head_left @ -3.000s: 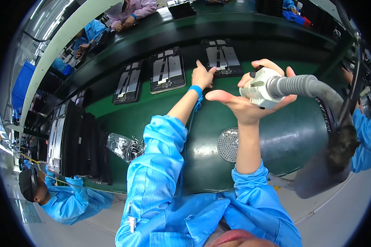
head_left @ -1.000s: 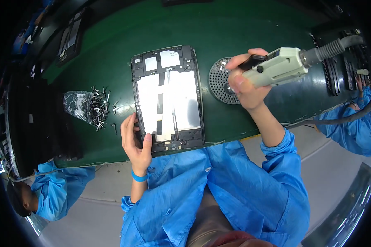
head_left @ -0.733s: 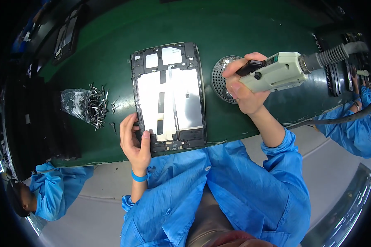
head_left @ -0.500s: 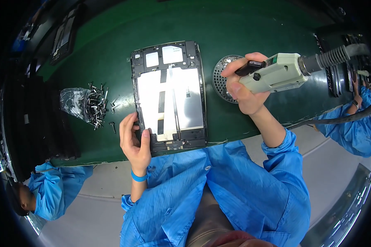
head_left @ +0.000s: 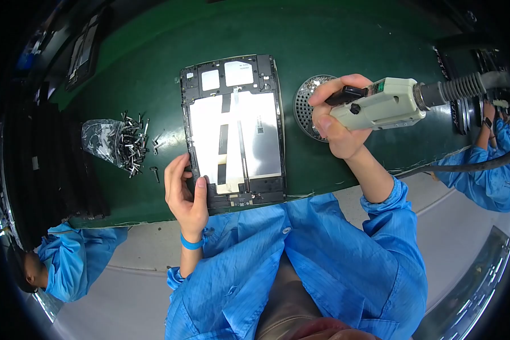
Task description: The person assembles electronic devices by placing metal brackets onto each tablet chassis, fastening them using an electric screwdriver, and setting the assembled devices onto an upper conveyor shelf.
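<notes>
An opened tablet [head_left: 249,136] lies on the green table, its shiny silver inside facing up within a black frame. My left hand [head_left: 186,195] grips its lower left edge, thumb on the frame and fingers along the side. In my right hand [head_left: 345,127] is a pale electric screwdriver [head_left: 396,105] with a black lever; its tip is hidden behind my fingers. The tool is held over the right side of a round perforated metal dish [head_left: 307,110] with small screws in it, just right of the tablet.
A clear plastic bag [head_left: 103,139] spills small black and silver parts [head_left: 134,147] at left. Dark stacked panels [head_left: 56,164] stand farther left. A ribbed cable [head_left: 464,88] runs right from the screwdriver. Co-workers in blue sit at left [head_left: 76,260] and right [head_left: 476,175].
My right hand and the screwdriver have shifted very slightly right and down. The co-worker's arm at right has moved a little. My left hand and the tablet look nearly still.
</notes>
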Motion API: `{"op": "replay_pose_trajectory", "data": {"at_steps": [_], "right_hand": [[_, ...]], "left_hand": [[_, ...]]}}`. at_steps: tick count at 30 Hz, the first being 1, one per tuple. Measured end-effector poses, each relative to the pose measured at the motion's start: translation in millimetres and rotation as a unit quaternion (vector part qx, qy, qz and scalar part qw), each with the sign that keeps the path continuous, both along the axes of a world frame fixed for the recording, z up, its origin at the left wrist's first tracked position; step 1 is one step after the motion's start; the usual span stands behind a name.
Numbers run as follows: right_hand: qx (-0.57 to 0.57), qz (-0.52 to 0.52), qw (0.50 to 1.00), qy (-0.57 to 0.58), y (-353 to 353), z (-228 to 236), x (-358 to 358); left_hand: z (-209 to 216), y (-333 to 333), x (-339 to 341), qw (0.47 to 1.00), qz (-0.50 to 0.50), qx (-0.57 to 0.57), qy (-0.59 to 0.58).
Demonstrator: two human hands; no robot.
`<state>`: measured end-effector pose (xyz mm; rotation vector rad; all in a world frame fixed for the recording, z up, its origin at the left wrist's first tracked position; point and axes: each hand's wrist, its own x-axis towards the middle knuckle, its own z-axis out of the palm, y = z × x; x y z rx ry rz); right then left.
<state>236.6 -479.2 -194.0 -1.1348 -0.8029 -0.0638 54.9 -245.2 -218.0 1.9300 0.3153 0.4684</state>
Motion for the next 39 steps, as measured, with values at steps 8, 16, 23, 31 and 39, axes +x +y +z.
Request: {"op": "replay_pose_trajectory", "data": {"at_steps": [8, 16, 23, 31, 39], "right_hand": [[-0.117, 0.138, 0.978, -0.106, -7, 18, 10], [-0.057, -0.007, 0.998, -0.037, 2, 7, -8], [-0.088, 0.040, 0.989, -0.108, 3, 5, 0], [-0.027, 0.008, 1.000, -0.009, 6, 14, 3], [0.013, -0.012, 1.000, 0.003, 6, 19, 7]], "left_hand": [[1, 1, 0, 1.000, -0.002, 0.010, 0.002], [3, 0, 1, 1.000, 0.001, 0.000, -0.001], [4, 0, 1, 1.000, 0.002, 0.011, 0.002], [2, 0, 0, 1.000, 0.007, -0.020, -0.001], [4, 1, 2, 1.000, 0.003, 0.008, -0.004]]}}
